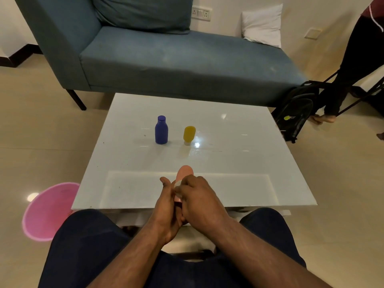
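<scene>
A pink squeeze bottle (184,172) sticks out between my two hands over the near edge of the white table (239,163). My right hand (200,199) curls round its lower part, fingers at the pale cap. My left hand (166,201) lies against the bottle's left side with its fingers stretched forward. Most of the bottle is hidden by my hands. A blue bottle (161,130) stands upright near the table's middle. To its right a yellow squeeze bottle (189,135) stands on its cap.
A blue-grey sofa (166,57) with a white pillow (262,24) runs behind the table. A pink basin (47,210) sits on the floor at the left. A black backpack (297,113) and another person's legs (353,65) are at the right.
</scene>
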`<state>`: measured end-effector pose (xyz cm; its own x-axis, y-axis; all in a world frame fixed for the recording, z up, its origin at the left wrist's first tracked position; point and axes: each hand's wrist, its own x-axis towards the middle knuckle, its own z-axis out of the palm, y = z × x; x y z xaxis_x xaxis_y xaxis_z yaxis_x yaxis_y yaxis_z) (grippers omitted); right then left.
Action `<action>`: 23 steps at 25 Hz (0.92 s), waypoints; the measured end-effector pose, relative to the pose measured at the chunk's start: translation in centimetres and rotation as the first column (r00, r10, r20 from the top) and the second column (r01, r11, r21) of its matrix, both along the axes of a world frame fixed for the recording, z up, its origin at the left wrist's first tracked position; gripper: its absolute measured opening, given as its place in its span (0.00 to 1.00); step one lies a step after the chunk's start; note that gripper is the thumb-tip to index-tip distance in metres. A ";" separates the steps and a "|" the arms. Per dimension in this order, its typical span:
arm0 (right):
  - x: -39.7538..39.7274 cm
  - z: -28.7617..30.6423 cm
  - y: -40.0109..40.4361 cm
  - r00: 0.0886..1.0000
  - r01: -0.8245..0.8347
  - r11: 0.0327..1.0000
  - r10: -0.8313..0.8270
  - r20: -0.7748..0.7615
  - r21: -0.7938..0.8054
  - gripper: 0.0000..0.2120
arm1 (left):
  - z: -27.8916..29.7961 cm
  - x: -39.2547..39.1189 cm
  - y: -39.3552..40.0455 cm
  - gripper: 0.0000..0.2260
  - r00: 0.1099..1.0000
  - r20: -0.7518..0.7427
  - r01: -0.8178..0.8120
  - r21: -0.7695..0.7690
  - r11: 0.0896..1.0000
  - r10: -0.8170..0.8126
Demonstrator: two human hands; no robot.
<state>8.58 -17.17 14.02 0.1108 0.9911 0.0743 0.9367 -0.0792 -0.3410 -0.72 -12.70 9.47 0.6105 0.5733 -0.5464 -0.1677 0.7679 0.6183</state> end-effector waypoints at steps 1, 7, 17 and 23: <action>-0.2 0.0 -0.6 0.999 -0.036 0.999 0.036 -0.020 0.006 0.14 | 0.0 0.0 0.0 0.33 1.000 0.005 0.000 -0.007 1.000 0.000; 1.0 -0.5 0.4 0.986 0.087 0.996 -0.083 -0.144 0.021 0.13 | -0.4 0.1 0.0 0.37 1.000 0.025 0.004 -0.029 1.000 -0.004; 0.0 -0.7 0.0 0.992 0.080 0.996 -0.076 -0.105 0.033 0.14 | 0.1 -0.1 0.2 0.35 0.999 0.052 -0.009 -0.100 0.995 0.014; 1.9 -0.2 0.8 0.993 0.088 0.995 -0.083 -0.087 0.055 0.14 | 0.3 0.1 0.2 0.34 1.000 0.005 -0.007 -0.091 0.996 0.008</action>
<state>10.45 -16.41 13.82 0.2031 0.9720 0.1185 0.8950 -0.1352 -0.4250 -0.63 -12.49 9.73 0.6093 0.5259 -0.5934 -0.1764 0.8196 0.5452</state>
